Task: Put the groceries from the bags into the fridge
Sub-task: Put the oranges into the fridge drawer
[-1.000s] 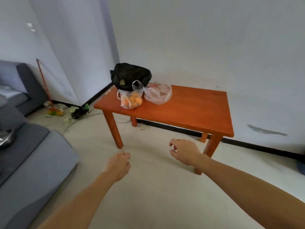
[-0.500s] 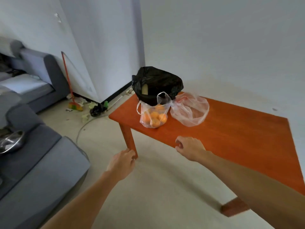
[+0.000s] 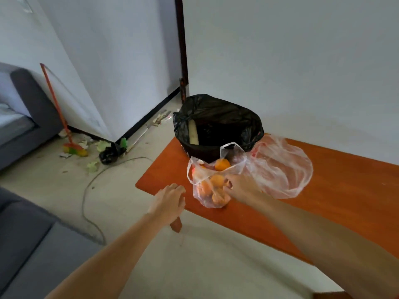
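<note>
Right hand [image 3: 241, 188] presses against the clear bag of oranges [image 3: 212, 186] on the orange table [image 3: 336, 203], its fingers' grip impossible to tell, left hand [image 3: 170, 201] loosely curled at the table's edge, holding nothing.

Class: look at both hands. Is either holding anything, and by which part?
Neither clearly grips. The right hand touches the side of the bag of oranges; the left hand hovers empty.
</note>
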{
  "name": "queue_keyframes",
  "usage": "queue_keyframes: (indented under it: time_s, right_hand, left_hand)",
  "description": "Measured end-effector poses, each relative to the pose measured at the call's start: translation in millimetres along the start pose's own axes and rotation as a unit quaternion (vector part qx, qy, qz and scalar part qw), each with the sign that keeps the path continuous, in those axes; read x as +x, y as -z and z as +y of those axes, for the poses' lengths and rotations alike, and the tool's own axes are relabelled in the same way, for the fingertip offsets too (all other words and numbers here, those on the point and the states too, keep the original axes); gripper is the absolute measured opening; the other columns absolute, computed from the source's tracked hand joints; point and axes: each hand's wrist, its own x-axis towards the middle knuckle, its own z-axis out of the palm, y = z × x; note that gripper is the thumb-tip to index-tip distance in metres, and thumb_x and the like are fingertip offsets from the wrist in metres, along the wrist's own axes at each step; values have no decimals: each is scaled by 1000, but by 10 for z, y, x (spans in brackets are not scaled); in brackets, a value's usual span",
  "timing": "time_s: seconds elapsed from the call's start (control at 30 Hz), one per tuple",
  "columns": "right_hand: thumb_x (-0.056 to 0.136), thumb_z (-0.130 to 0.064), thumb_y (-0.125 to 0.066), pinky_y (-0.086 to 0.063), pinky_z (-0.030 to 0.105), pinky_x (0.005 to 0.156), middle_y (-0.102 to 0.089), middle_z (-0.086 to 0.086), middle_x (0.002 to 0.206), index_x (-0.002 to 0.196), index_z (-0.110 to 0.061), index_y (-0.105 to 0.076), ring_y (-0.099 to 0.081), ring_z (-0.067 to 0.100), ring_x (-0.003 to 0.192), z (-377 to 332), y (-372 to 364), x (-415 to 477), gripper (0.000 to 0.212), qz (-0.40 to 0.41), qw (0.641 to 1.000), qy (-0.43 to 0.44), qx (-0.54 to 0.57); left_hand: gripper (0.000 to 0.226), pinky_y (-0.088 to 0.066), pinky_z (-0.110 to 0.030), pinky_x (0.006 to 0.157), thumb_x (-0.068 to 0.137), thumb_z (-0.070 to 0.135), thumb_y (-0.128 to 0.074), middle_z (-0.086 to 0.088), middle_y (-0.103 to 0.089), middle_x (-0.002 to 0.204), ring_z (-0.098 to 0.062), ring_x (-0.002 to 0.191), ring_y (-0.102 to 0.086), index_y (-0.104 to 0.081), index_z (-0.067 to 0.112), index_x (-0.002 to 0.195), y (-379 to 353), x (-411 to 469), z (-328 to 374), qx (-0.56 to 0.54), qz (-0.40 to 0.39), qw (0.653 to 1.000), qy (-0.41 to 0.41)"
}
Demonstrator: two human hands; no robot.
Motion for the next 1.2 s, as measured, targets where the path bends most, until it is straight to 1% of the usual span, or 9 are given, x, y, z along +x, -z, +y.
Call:
queue_keyframes:
  time_s: [0.2,0.33,0.47,0.57,0.63,0.73,0.9,1.03,1.2]
  right_hand:
    - [93,-28,-48,-49,41,75,-63,10,106,126,-16,-51,-59,32,96,149,167,689,35,35,999,-29,26]
    - [94,-18,-42,-43,38,73,-60,14,108,113,-10,-54,-56,33,98,300,81,1252,24,29,996,-41,71]
    - [90,-13,-48,-40,35,64,-65,18,102,131,-1,-46,-62,35,91,499,-230,1618,42,-67,996,-55,38]
    - [94,-32,-48,-44,37,72,-62,13,109,109,-9,-61,-59,35,100,568,-411,1600,30,-177,983,-43,6]
    - [86,-54,-51,-45,38,75,-62,8,112,102,-18,-59,-59,30,101,633,-510,1511,40,-204,978,-35,-34]
    - [68,-78,-57,-46,38,81,-56,4,127,122,-24,-53,-56,27,108,703,-586,1410,77,-180,983,-8,-37]
    - [75,-60,-68,-39,38,93,-51,8,134,119,-16,-53,-49,28,117,784,-599,1391,65,-198,980,-11,-29]
    - [73,-52,-72,-39,41,100,-47,8,137,133,-18,-47,-44,29,123,895,-646,1368,74,-237,971,-11,24]
    - [68,-45,-76,-42,41,98,-47,2,134,134,-24,-45,-45,26,124,1009,-691,1313,76,-260,962,-6,84]
  left_hand:
    - [27,-48,-30,84,95,18,-47,0,-59,113,-18,101,-54,-58,17,119,-24,1033,19,-18,13,996,-82]
    - [25,-45,-35,82,92,13,-46,-5,-58,107,-25,100,-54,-61,12,112,-285,1632,125,-46,-15,995,-92]
    - [20,-47,-44,74,86,8,-44,-7,-60,89,-31,82,-57,-62,9,92,-681,2080,169,-67,-87,991,-71]
    - [20,-48,-45,76,82,14,-42,-6,-65,84,-29,83,-59,-62,18,81,-949,2180,132,-64,-162,981,-86]
    - [15,-48,-40,75,87,17,-50,-7,-67,92,-29,89,-61,-65,16,88,-1042,2128,138,-49,-204,975,-78]
    - [30,-47,-39,82,92,38,-48,-4,-59,120,-28,107,-57,-58,22,115,-1109,1982,152,56,-262,962,-59]
    - [93,-32,-48,106,72,84,-20,-6,-49,132,-28,127,-39,-48,17,130,-1125,1759,231,112,-285,949,-77]
    - [78,-16,-47,116,78,75,-37,-3,-45,138,-27,134,-34,-42,21,133,-1180,1733,134,121,-290,947,-63]
    - [69,-31,-43,105,79,74,-44,-6,-51,131,-28,126,-43,-43,24,127,-1277,1644,64,146,-322,933,-60]
